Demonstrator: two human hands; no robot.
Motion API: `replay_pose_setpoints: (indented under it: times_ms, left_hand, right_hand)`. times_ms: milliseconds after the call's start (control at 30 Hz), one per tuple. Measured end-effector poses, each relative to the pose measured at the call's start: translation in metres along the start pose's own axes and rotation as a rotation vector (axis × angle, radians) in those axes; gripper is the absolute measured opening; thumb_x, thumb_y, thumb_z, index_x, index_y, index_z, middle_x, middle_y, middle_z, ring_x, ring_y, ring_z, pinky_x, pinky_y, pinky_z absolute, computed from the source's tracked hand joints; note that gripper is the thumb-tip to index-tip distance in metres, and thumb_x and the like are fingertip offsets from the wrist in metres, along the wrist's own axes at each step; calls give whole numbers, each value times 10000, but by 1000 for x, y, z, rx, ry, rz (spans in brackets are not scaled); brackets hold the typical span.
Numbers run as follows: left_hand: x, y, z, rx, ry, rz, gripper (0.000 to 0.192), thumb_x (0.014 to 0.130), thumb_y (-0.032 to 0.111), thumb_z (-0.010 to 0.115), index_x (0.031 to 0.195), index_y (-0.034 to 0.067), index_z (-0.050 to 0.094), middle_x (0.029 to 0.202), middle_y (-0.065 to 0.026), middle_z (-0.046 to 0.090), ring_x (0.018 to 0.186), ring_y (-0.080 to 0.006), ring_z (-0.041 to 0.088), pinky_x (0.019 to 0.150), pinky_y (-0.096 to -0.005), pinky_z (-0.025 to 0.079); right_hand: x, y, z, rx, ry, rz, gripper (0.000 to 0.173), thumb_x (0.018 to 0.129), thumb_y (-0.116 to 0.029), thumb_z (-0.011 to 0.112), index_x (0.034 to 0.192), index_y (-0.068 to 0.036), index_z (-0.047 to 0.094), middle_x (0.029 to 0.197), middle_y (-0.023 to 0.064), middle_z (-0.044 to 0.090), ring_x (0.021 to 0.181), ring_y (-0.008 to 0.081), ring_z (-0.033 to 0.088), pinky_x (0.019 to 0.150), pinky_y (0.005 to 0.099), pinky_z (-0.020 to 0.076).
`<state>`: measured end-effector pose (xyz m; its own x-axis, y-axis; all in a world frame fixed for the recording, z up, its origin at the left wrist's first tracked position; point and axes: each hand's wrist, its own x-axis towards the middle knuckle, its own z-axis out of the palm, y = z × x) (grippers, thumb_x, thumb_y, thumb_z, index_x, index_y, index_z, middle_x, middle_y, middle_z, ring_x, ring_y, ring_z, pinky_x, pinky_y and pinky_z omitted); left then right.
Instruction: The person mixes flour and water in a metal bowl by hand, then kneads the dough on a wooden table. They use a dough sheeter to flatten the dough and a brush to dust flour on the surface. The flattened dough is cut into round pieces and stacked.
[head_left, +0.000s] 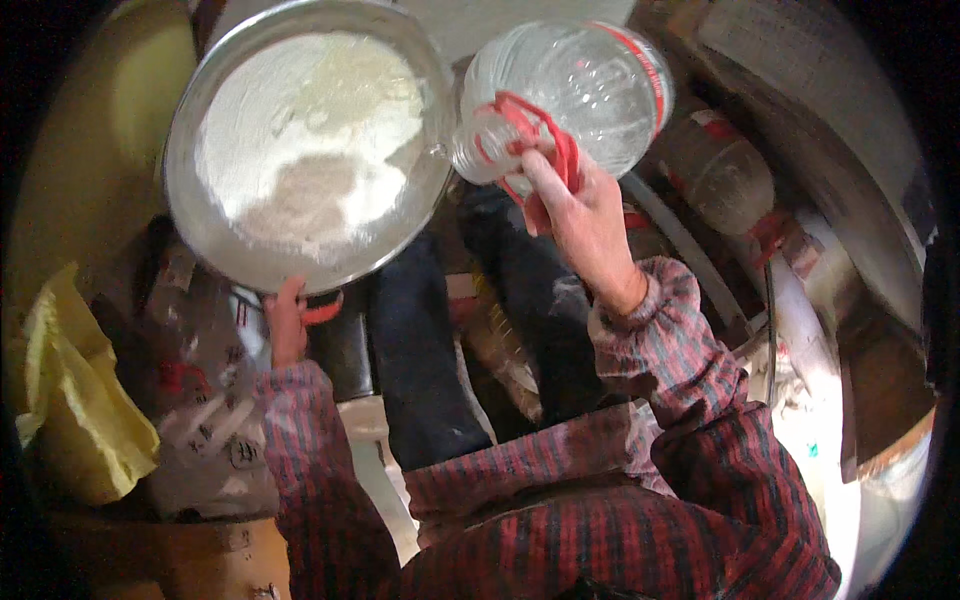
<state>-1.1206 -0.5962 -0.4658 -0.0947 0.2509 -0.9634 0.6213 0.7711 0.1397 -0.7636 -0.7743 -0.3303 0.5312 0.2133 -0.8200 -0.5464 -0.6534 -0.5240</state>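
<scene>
A wide metal basin (307, 274) holds white flour-like powder (255, 120), with a greyish-brown patch (311, 191) in its near part and a pale yellowish area at the far side. My left hand (288, 322) grips the basin's near rim; its fingers are partly hidden. Beside them is a curved red piece (323, 310), and I cannot tell what it belongs to. My right hand (574, 199) grasps the red carrying handle (568, 159) of a large clear plastic bottle (585, 90). Tilted on its side, the bottle has its neck (484, 146) close to the basin's right rim.
On the right stands another plastic bottle (720, 169) with red parts. Plastic bags bearing writing (217, 442) lie at the left, next to yellow sheeting (82, 390). A cardboard box (240, 551) is at the lower left. My dark-trousered legs (424, 352) are beneath my hands.
</scene>
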Motion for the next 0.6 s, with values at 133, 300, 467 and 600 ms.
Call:
replay_pose_setpoints:
  times_ms: [133, 300, 467, 600]
  left_hand:
    - [-15, -7, 8, -64, -185, -22, 355, 744, 114, 660, 1076, 125, 534, 1000, 13, 523, 833, -102, 515, 628, -243, 414]
    - [-27, 6, 13, -92, -138, -123, 359, 751, 95, 651, 1083, 142, 521, 933, 30, 537, 733, -67, 496, 534, -218, 366]
    - [-36, 23, 12, -77, -171, -67, 350, 755, 95, 653, 1076, 121, 517, 892, 26, 540, 701, -61, 488, 505, -210, 344]
    - [-49, 32, 11, -152, -255, -77, 201, 778, 65, 634, 956, 76, 544, 803, 21, 537, 562, -49, 449, 441, -198, 320]
  right_hand:
    - [-32, 16, -37, -8, 170, 16, 196, 918, -192, 564, 1031, -37, 603, 686, -1, 558, 508, 67, 501, 468, 218, 387]
    - [-30, 42, -74, -87, 394, -11, 207, 916, -175, 580, 1075, -45, 595, 753, -24, 569, 564, 27, 452, 493, 190, 370]
    - [13, 57, -137, -366, 672, -66, 281, 884, -190, 598, 1100, -13, 625, 938, 84, 665, 812, 147, 626, 676, 269, 500]
    - [44, 80, -183, -626, 714, -7, 351, 905, -312, 533, 1113, -53, 645, 994, 95, 674, 892, 191, 644, 746, 320, 523]
